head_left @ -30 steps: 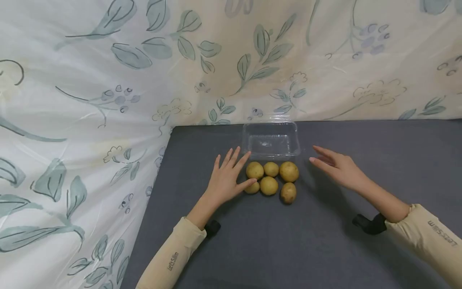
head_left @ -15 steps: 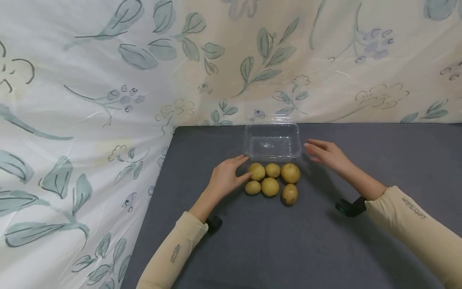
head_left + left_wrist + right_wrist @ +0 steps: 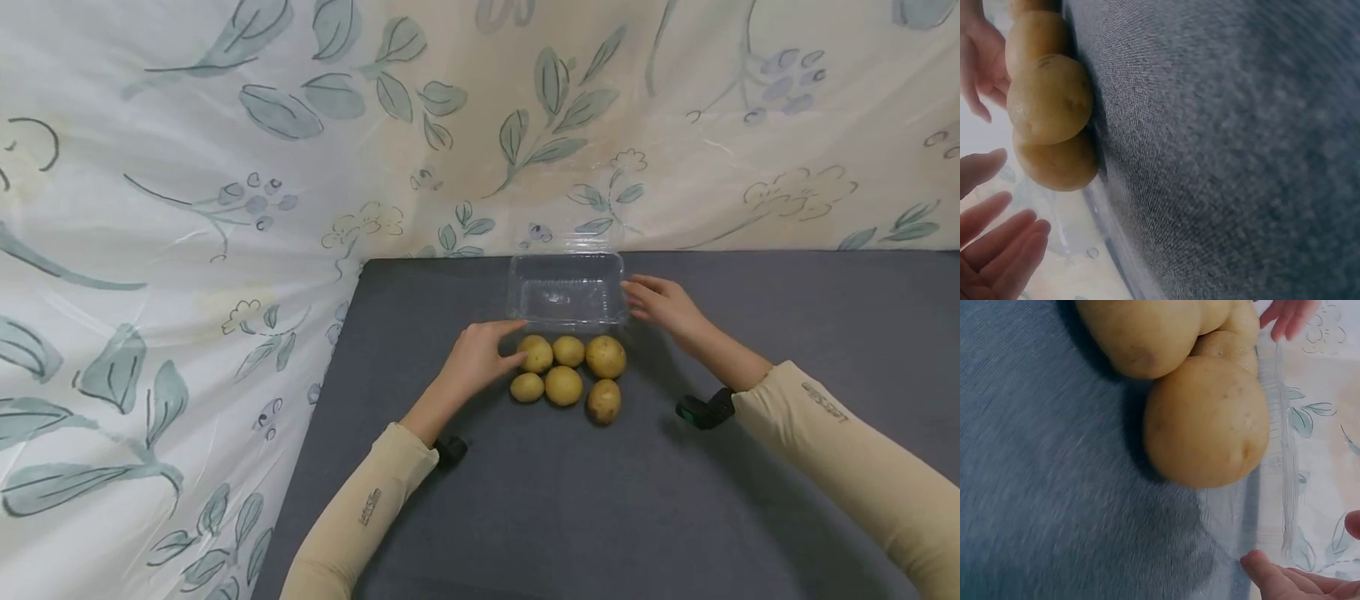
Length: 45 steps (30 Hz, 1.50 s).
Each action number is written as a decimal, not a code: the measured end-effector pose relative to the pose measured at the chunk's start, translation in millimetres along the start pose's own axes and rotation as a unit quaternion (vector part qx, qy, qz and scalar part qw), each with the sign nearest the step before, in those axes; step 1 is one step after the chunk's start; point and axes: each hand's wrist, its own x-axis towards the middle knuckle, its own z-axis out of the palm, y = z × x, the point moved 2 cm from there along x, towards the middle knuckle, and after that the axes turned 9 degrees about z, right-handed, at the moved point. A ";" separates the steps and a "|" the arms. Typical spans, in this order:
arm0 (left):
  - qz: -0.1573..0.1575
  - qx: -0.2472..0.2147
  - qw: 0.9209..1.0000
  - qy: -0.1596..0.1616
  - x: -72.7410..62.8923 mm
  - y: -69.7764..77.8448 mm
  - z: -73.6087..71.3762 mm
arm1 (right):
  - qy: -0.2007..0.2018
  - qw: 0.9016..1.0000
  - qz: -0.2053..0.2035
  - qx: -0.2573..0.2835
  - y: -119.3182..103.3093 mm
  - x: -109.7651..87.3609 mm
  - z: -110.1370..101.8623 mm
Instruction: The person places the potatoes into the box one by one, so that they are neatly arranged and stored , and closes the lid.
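Several yellow potatoes (image 3: 563, 386) lie in two close rows on the dark cloth. Behind them stands a clear plastic container (image 3: 567, 289). My left hand (image 3: 477, 360) hovers at the left of the back row, thumb and fingers spread apart beside the back-left potato (image 3: 536, 353). In the left wrist view its fingers (image 3: 1007, 240) hold nothing and a gap shows to the potatoes. My right hand (image 3: 663, 307) is at the container's right edge, fingers loosely extended. One fingertip (image 3: 1255, 559) comes close to the container wall in the right wrist view; whether it touches I cannot tell.
A dark grey cloth (image 3: 540, 500) covers the table. White sheeting with a leaf print (image 3: 675, 167) hangs behind and along the left side. The container stands near the table's back edge. Both wrists carry a black strap-on device (image 3: 705, 410).
My right hand has moved left and away from me, up to the container's right edge. My left hand's spread fingers have drawn in beside the back-left potato. Potatoes and container stay put.
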 end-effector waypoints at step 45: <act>-0.010 0.017 0.988 -0.150 37.3 8.6 20.5 | 0.001 0.992 0.064 0.106 7.7 31.7 -2.2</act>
